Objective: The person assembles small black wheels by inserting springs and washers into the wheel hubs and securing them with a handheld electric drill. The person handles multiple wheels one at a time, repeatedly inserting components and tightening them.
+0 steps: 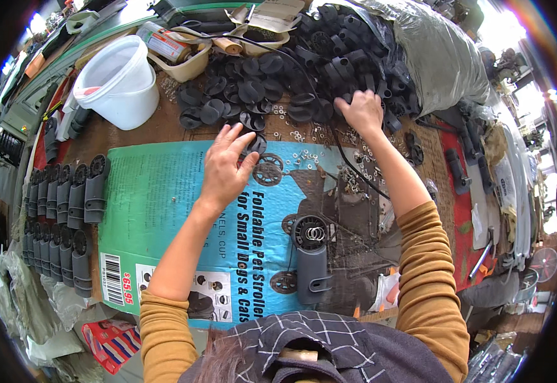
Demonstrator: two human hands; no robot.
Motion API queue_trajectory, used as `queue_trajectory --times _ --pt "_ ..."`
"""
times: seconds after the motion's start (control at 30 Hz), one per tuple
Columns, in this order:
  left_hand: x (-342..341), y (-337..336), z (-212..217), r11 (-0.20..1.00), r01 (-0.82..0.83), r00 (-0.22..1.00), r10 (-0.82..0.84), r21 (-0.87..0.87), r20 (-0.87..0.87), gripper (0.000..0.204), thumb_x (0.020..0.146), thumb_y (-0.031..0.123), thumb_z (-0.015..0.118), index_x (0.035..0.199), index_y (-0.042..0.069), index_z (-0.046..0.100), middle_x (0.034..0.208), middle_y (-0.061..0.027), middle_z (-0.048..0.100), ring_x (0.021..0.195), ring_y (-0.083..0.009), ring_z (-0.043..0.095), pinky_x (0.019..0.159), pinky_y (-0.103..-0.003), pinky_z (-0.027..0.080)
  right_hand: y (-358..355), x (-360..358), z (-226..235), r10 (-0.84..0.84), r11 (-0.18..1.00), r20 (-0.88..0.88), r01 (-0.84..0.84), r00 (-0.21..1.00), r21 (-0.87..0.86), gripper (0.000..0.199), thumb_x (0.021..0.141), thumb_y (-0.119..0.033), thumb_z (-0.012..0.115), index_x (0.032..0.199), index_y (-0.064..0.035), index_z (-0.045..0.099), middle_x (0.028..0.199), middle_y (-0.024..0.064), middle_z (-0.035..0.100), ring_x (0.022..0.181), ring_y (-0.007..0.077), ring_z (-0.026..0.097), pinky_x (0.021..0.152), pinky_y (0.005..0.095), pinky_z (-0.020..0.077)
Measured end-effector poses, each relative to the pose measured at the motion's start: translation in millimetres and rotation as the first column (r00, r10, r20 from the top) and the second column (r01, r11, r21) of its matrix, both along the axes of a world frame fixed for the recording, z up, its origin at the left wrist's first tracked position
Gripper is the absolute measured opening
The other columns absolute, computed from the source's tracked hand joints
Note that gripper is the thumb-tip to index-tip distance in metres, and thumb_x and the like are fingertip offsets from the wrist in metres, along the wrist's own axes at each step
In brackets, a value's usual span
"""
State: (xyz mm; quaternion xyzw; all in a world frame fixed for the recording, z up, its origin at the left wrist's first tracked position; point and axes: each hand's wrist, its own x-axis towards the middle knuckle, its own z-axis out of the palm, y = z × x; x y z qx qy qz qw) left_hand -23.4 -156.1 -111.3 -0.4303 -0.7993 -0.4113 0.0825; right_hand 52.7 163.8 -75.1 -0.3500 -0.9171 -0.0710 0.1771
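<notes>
Flattened teal printed carton (163, 210) across the table (138, 131), white bar-code label at its near-left corner; white bucket (120, 80) far left. Heap of black plastic discs (253, 89) beyond carton's far edge; right hand (361, 110) resting on them, fingers curled. Left hand (225, 167) spread, fingertips pinching one black disc (257, 143) at that edge.

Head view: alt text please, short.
A person's left hand picks a round black plastic disc off a cluttered bench while the right hand reaches into a heap of black plastic parts. A grey plastic bracket lies on teal printed cardboard.
</notes>
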Motion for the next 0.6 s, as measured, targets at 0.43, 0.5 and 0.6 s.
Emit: queue_trajectory --times 0.43,0.5,0.6 --pt "100.3 15.4 65.7 0.813 0.078 0.360 -0.563 0.578 0.744 0.051 0.088 0.015 0.069 0.130 -0.001 0.044 0.117 -0.0115 0.060 0.109 -0.0186 0.059 0.094 -0.033 0.049 -151.5 134.4 59.0 0.418 0.678 -0.529 -0.641 0.739 -0.360 0.025 0.078 -0.017 0.077 0.096 -0.0019 0.068 0.094 0.0086 0.063 0.093 0.0219 0.059 0.084 0.0330 0.0461" --pt "113.1 3.4 70.2 0.803 -0.033 0.234 -0.572 0.595 0.786 0.036 0.093 0.009 0.057 0.127 -0.001 0.049 0.115 -0.0099 0.061 0.104 -0.0147 0.059 0.090 -0.030 0.050 -160.4 153.7 72.8 0.393 0.676 -0.563 -0.644 0.727 -0.358 0.021 0.082 -0.017 0.074 0.095 -0.0012 0.068 0.095 0.0082 0.061 0.086 0.0182 0.059 0.081 0.0295 0.0465" --pt "123.7 -12.9 70.9 0.771 -0.009 0.116 -0.632 0.637 0.766 0.031 0.099 0.016 0.051 0.124 -0.001 0.054 0.106 -0.0058 0.063 0.095 -0.0102 0.061 0.085 -0.025 0.050 -172.5 167.1 87.8 0.407 0.563 -0.634 -0.727 0.657 -0.392 0.024 0.085 -0.008 0.066 0.108 -0.0016 0.065 0.108 0.0089 0.061 0.098 0.0177 0.059 0.083 0.0296 0.0486"
